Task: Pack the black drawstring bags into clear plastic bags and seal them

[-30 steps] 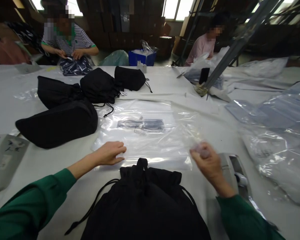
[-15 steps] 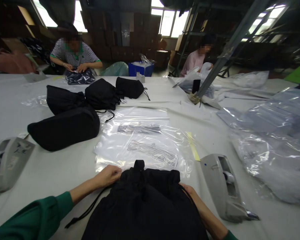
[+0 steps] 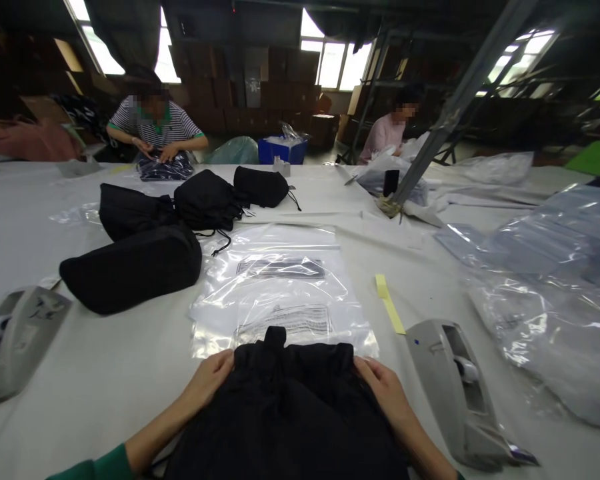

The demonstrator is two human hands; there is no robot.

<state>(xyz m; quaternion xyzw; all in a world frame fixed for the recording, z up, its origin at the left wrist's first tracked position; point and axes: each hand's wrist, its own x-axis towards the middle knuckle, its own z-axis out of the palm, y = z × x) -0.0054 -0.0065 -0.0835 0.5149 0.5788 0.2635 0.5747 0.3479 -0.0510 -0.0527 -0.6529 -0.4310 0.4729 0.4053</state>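
Note:
A large black drawstring bag (image 3: 285,413) lies at the near edge of the table, its gathered top and small loop pointing away from me. My left hand (image 3: 211,379) grips the bag's upper left corner, fingers closed on the fabric. On the other side, my right hand (image 3: 380,383) holds the upper right corner, thumb on top. Just beyond the bag's top lies a stack of clear plastic bags (image 3: 280,293) with printed text. Several black pouches, one of them a long black pouch (image 3: 133,270), rest to the left of the stack.
Grey tape dispensers stand at right (image 3: 453,380) and left (image 3: 23,337). A yellow strip (image 3: 391,305) lies by the right one. Crumpled clear plastic (image 3: 555,320) covers the far right. A slanted metal post (image 3: 445,120) rises behind. Two people work across the table.
My right hand has moved up to the bag's top right corner and shows more fully. My left hand has shifted slightly down and left. The clear plastic on the stack lies flatter.

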